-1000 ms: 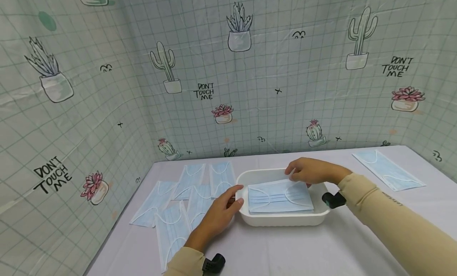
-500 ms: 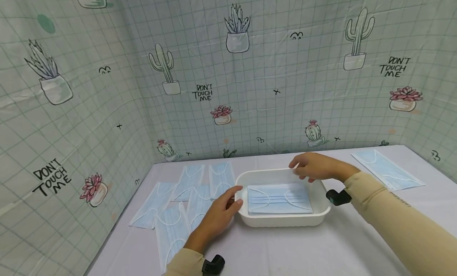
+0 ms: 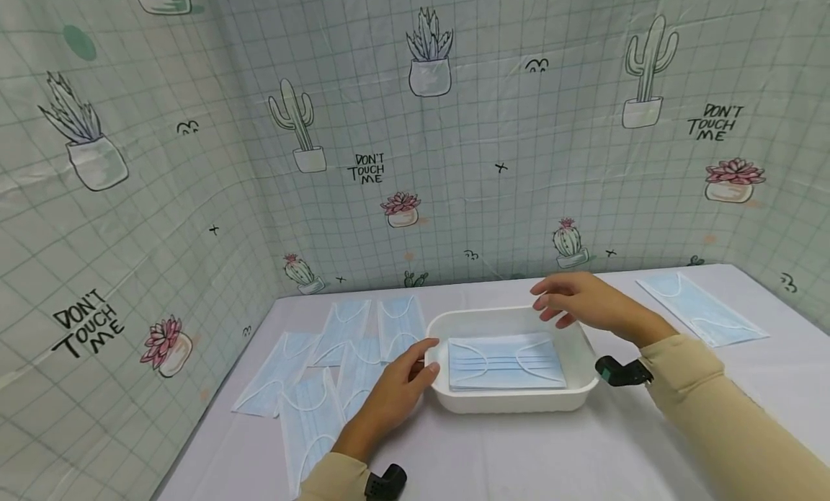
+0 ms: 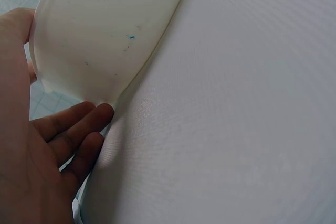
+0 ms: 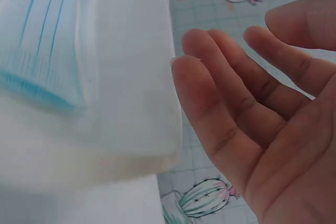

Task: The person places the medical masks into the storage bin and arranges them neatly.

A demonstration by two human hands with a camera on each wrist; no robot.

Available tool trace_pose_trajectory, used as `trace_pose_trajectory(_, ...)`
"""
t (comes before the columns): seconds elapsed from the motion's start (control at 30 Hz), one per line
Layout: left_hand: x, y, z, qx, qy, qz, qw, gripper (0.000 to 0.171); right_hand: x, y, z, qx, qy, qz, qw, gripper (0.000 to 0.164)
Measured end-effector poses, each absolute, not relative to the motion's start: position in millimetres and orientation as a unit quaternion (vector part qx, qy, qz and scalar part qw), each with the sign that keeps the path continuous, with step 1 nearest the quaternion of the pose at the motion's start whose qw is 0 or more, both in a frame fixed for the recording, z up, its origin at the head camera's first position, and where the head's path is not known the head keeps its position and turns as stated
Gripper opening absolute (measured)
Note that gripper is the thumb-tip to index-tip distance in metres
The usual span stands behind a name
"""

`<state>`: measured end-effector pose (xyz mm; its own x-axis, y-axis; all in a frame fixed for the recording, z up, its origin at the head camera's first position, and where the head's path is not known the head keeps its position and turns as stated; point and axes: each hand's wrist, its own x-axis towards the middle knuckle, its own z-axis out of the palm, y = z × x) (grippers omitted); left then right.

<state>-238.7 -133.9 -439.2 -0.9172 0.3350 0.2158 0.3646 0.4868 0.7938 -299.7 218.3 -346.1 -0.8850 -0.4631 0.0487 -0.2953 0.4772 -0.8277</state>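
A white plastic tray stands on the table with a stack of light blue face masks lying flat inside it. My left hand holds the tray's left end; in the left wrist view the thumb is at the rim and the other fingers touch the outer wall low down. Above the tray's far right corner hovers my right hand, with loosely bent fingers and nothing in them. The right wrist view shows that hand apart from the tray's edge and from the masks.
Several loose face masks lie spread and partly overlapping left of the tray. One more face mask lies at the back right. A patterned cloth hangs behind the white-covered table.
My right hand has let go of the top mask, which now lies flat on the stack, and has risen back and to the right. The left hand stays on the tray.
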Motion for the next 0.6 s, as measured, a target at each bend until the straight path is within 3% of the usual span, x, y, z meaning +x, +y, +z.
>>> trace_pose_trajectory(0.6,-240,-133,-440,-0.199,-0.864,-0.462,0.015,0.05,-285,228,-360,-0.178,0.786,-0.591,0.027,0.041)
